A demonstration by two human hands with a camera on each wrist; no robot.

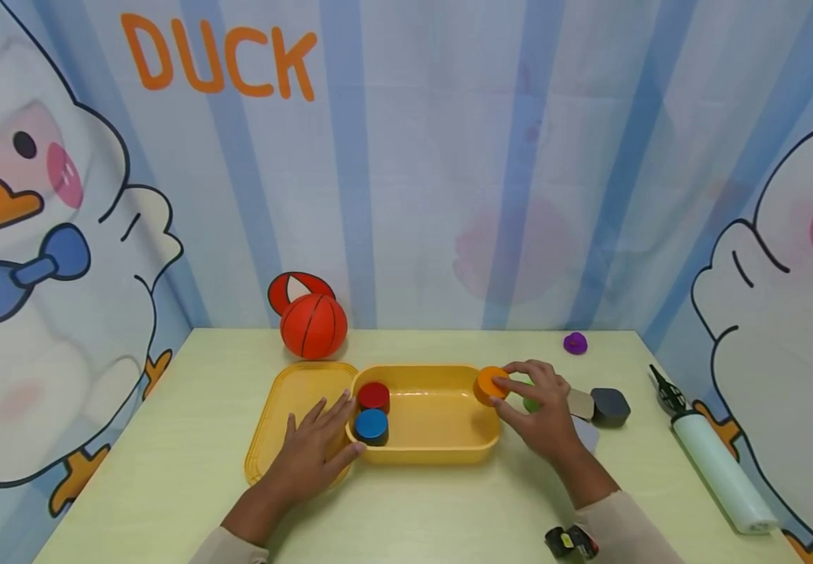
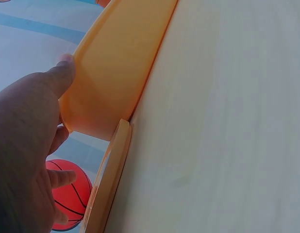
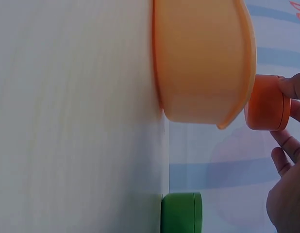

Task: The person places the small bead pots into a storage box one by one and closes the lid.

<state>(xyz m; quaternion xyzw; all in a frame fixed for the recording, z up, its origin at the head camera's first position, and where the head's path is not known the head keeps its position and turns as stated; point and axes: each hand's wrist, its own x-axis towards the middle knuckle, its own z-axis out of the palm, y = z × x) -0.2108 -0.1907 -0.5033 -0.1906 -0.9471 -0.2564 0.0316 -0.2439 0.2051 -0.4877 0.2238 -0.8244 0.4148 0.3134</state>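
Note:
My right hand (image 1: pixel 540 403) pinches a small orange round container (image 3: pixel 266 103) between thumb and fingers, over the right end of a yellow plastic box (image 1: pixel 424 456). In the right wrist view a seam runs round the container near one end. A red round container (image 1: pixel 374 395) and a blue one (image 1: pixel 371 425) stand in the box's left end. My left hand (image 1: pixel 313 458) touches that end with spread, fairly straight fingers, the thumb at the rim in the left wrist view. Beneath this hand is a flat yellow lid (image 1: pixel 308 380), partly hidden.
A red ball (image 1: pixel 313 326) stands behind the lid. Right of the box are a green round container (image 3: pixel 181 212), beige block (image 1: pixel 580 403), dark block (image 1: pixel 611 407) and lavender piece (image 1: pixel 586 433). A purple object (image 1: pixel 576 343), pale green cylinder (image 1: pixel 722 472) and black item (image 1: pixel 560 542) lie around.

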